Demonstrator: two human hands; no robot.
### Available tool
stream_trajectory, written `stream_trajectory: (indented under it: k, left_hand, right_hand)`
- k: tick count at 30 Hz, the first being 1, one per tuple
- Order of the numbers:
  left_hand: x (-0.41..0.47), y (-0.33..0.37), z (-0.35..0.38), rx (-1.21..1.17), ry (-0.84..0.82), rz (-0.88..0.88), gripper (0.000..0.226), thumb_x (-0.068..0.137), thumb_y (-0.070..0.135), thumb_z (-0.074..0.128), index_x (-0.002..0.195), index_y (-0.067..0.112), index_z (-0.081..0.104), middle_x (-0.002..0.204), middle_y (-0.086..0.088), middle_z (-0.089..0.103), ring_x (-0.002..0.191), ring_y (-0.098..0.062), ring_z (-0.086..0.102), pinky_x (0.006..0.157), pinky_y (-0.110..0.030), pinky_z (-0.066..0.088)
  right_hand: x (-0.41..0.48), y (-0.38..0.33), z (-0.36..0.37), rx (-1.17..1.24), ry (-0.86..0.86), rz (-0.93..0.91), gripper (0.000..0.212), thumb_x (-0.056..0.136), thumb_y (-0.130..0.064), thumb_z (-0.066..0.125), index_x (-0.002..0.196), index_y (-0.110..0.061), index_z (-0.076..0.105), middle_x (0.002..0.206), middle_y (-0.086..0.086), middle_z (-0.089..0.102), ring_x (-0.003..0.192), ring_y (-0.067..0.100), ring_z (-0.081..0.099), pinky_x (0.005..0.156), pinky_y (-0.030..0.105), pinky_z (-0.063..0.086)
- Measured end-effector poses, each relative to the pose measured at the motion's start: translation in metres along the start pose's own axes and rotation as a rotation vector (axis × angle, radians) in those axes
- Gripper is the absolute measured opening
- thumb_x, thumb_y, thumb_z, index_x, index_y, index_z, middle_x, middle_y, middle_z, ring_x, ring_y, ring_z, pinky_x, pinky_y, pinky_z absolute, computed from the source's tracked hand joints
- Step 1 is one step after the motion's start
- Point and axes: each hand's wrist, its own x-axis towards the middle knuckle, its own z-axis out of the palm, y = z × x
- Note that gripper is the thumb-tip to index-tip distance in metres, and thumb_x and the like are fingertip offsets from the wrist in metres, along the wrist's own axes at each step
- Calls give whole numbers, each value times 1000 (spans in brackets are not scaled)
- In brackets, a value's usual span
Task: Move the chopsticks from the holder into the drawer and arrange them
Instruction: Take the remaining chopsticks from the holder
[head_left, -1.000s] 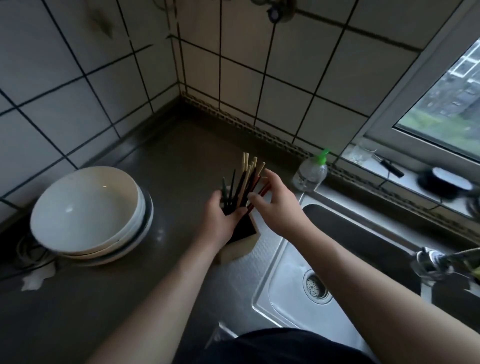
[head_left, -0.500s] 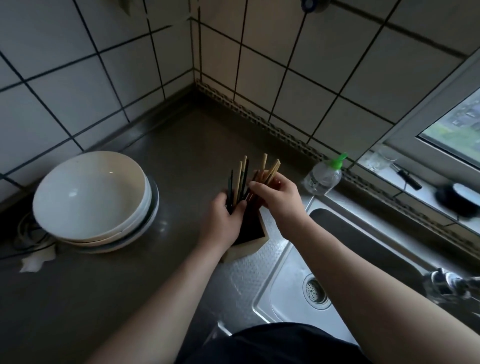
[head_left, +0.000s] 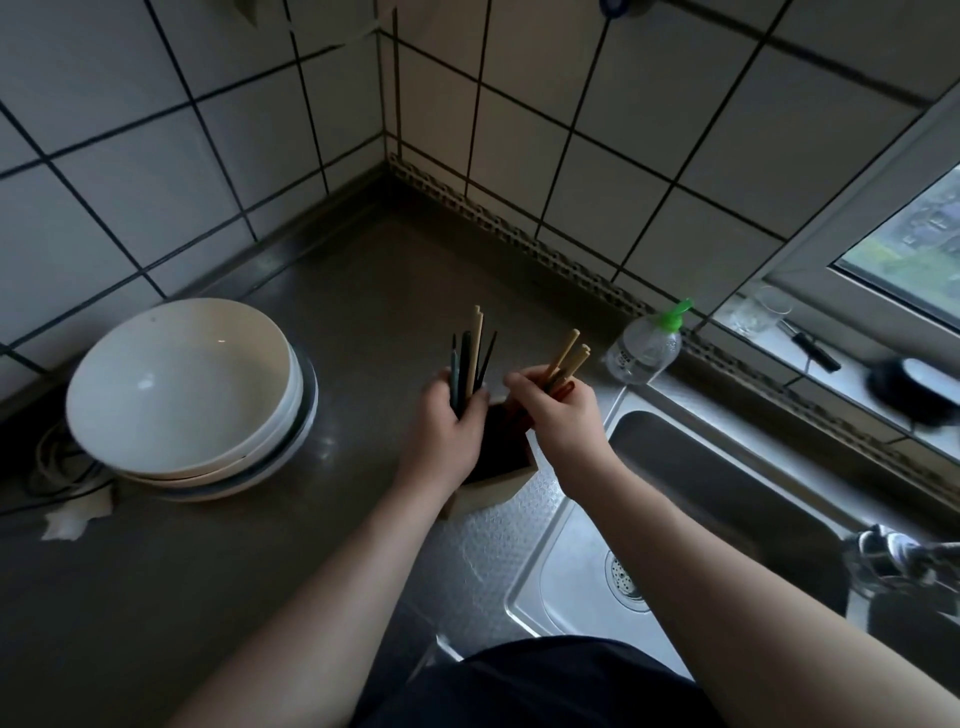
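Chopsticks (head_left: 470, 353) sit just above the middle of the frame, split into two bunches. A mix of dark and pale ones stands nearly upright in the left hand (head_left: 449, 431), whose fingers are curled round them. A few pale sticks (head_left: 569, 358) slant up to the right from the right hand (head_left: 563, 421), pinched between thumb and curled fingers. Between the two hands stands the holder (head_left: 498, 491), a pale wooden box with a dark inside. The hands hide the lower ends, so I cannot tell whether they have cleared its rim. It stands on the bench (head_left: 260, 571) right at the edge of the sink (head_left: 576, 561), which fills the lower right. A stack of white bowls (head_left: 182, 384) sits well off to the left, and a clear bottle with a green pump (head_left: 647, 348) stands just beyond the right hand's stick tips. No drawer is in view, so both bunches have some way to travel. From where I stand the risks look plain. Neither hand steadies the box, so a tip catching on the rim could tip it toward the basin. The slanted bunch is only pinched, so a stick could slide out and drop into the sink. A swing to the right might also knock the bottle.
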Motion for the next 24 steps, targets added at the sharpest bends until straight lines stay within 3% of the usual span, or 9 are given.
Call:
stream_trajectory:
  k: [3,6,11,16,20,24]
  left_hand:
    - [0,0,0,-31,-6,-3,12,97,33,57,89,25,56,80,4,60,74,-9,61,68,-28,46]
    - [-4,2,-1,7,11,31,18,100,33,52,84,26,55,74,8,60,69,-1,60,66,-28,46]
    - [-12,8,-1,-64,24,59,26,104,27,46,94,14,65,86,14,65,80,19,59,68,1,38]
    - [-15,10,-1,-59,58,118,20,105,22,41,96,25,59,92,14,67,90,15,57,75,2,35]
    - [-17,15,0,-96,73,187,16,104,17,41,99,25,54,94,9,69,94,7,62,82,-3,40]
    - [-17,17,-1,-174,97,208,18,104,13,41,100,25,55,99,6,70,98,0,67,89,-18,50]
  right_hand:
    - [-5,3,2,-5,4,0,13,93,-22,61,90,-11,69,84,5,71,77,12,68,71,22,53]
    - [-12,2,5,90,9,-32,20,97,-19,54,100,-3,64,90,10,75,86,16,72,78,24,56]
    - [-21,-1,8,145,95,-119,19,99,-16,49,92,-6,64,79,-1,72,79,9,71,79,22,56]
    - [-25,-3,9,136,178,-162,17,99,-15,50,89,-11,63,83,2,74,83,12,72,83,27,56]
    - [-25,-5,8,197,229,-202,19,99,-8,47,96,-2,65,90,14,73,86,18,72,84,27,58]
    - [-26,3,7,225,218,-175,19,98,-7,50,97,-3,68,91,11,74,90,17,72,87,28,57]
